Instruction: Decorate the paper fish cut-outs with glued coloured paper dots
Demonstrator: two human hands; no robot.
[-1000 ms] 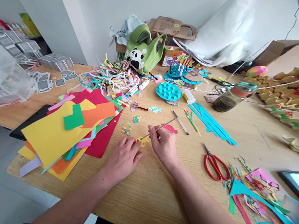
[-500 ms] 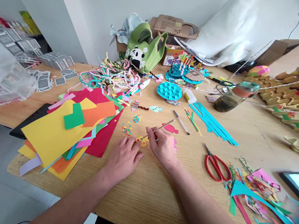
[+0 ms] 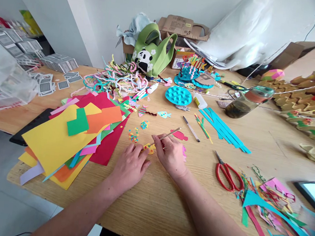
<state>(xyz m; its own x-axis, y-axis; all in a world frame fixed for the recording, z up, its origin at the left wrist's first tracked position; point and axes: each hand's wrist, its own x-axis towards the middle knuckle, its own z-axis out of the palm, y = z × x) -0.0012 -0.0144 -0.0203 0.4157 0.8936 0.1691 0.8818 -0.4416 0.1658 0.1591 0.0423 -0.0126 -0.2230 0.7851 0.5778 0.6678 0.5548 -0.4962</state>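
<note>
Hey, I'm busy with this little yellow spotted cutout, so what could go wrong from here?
The left hand is right beside the loose paper dots, so a small sideways move might scatter them. The yellow spotted cutout looks small and thin; the stick in your right hand could nudge or crease it. The red-handled scissors lie to the right of your right forearm, which might knock them if it swings out.

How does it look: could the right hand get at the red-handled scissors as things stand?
Probably yes: only bare tabletop shows between the right hand and the scissors, though that hand holds a thin stick.
</note>
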